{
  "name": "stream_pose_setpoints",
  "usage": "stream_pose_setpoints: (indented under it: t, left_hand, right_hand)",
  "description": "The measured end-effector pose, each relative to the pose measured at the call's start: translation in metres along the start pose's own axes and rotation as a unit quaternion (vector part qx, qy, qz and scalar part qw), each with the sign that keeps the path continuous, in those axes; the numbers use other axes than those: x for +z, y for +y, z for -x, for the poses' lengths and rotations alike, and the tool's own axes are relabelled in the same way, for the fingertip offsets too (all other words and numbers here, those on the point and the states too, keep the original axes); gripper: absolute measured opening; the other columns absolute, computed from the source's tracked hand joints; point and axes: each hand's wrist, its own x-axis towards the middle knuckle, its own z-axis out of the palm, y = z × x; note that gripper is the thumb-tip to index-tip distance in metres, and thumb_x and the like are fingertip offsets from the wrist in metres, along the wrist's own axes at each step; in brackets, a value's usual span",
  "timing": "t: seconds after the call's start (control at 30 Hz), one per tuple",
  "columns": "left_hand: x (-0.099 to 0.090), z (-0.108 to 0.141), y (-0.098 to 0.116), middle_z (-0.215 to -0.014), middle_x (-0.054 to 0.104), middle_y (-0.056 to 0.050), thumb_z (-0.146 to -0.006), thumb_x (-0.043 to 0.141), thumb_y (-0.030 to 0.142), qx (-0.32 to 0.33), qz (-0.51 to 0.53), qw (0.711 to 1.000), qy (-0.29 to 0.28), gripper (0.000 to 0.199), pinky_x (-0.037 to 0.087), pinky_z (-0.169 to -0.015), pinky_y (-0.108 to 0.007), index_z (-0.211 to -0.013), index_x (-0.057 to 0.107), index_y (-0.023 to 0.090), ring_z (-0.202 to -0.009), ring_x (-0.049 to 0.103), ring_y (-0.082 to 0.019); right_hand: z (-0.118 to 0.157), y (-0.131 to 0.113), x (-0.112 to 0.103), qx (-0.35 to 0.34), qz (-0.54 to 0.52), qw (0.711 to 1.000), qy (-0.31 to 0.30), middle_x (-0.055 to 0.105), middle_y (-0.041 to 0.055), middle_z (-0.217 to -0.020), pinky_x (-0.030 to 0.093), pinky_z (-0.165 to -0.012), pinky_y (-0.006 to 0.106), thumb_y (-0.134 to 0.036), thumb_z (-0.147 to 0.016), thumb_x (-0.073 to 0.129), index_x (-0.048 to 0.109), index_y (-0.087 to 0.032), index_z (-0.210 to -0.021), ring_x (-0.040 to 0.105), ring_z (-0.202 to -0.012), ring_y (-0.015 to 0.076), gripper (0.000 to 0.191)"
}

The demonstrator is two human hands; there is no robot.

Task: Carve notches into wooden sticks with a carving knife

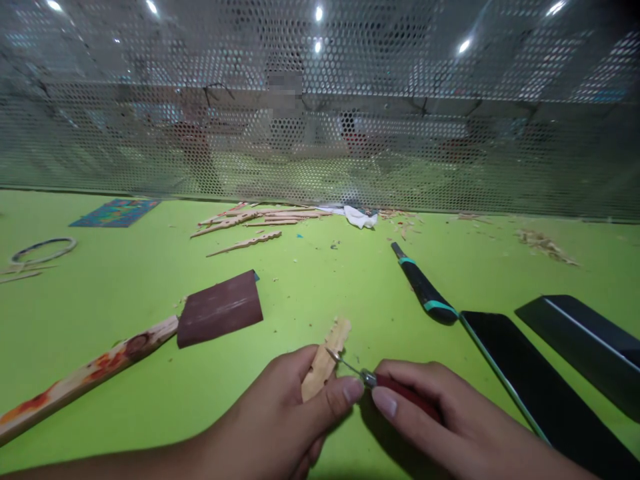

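My left hand (300,400) grips a small carved piece of pale wood (316,373) with notched edges and a few small holes. Its upper end sticks up past my thumb and fingers; the lower part is hidden in the hand. Closed around a red handle, my right hand (435,413) holds a carving tool (367,378) with a metal collar and thin shaft. The tool's small flat tip meets the face of the wood near its notched edge. My left thumb lies close to the shaft, by the collar.
To the right lie a black-and-teal utility knife (425,287), a phone (525,367) and a dark case (590,340). Brown sandpaper (220,310) and a painted wooden stick (95,373) lie left. Carved sticks (270,219) and wood shavings (545,247) rest near the perforated metal screen (320,153).
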Motion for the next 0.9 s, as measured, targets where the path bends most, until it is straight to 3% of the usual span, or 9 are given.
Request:
stream_pose_setpoints:
  t: [0.2,0.43,0.73,0.9]
  left_hand:
    - [-0.0011,-0.0011,-0.0062,-0.052,0.044,0.011,-0.093,0.070,0.059,-0.009,0.016,1.000,0.009,0.041,0.022,-0.037,-0.016,-0.097,0.059,0.019,-0.039,0.031,-0.006]
    - [-0.0018,-0.0017,-0.0102,-0.051,0.045,0.011,-0.093,0.068,0.064,-0.008,0.007,1.000,0.021,0.045,0.023,-0.035,-0.015,-0.096,0.058,0.020,-0.038,0.032,-0.005]
    - [-0.0012,-0.0014,-0.0059,-0.049,0.045,0.012,-0.089,0.062,0.076,-0.027,0.014,0.999,0.019,0.056,0.023,-0.031,-0.013,-0.095,0.057,0.021,-0.034,0.032,-0.004]
    - [-0.0015,-0.0010,-0.0052,-0.050,0.047,0.011,-0.088,0.062,0.077,-0.026,0.015,0.999,0.015,0.057,0.024,-0.030,-0.012,-0.094,0.056,0.021,-0.033,0.034,-0.004]
  right_hand:
    - [0.0018,0.0021,-0.0008,-0.009,0.050,0.998,-0.020,0.069,0.0038,-0.067,0.053,-0.061,0.030,-0.066,-0.098,0.051,0.072,-0.026,-0.073,0.063,-0.065,0.0216,0.052]
    - [0.0027,0.0053,0.0016,-0.014,0.069,0.997,0.009,0.065,0.0022,-0.061,0.052,-0.058,0.029,-0.065,-0.096,0.055,0.073,-0.025,-0.071,0.060,-0.060,0.0201,0.051]
    - [0.0003,0.0058,-0.0007,-0.009,0.060,0.998,-0.021,0.071,0.0043,-0.070,0.055,-0.065,0.031,-0.056,-0.099,0.048,0.073,-0.026,-0.077,0.065,-0.069,0.0229,0.045]
    - [0.0016,0.0063,0.0000,0.005,0.050,0.999,-0.017,0.069,0.0041,-0.069,0.054,-0.065,0.032,-0.064,-0.098,0.051,0.068,-0.027,-0.073,0.064,-0.069,0.0231,0.047]
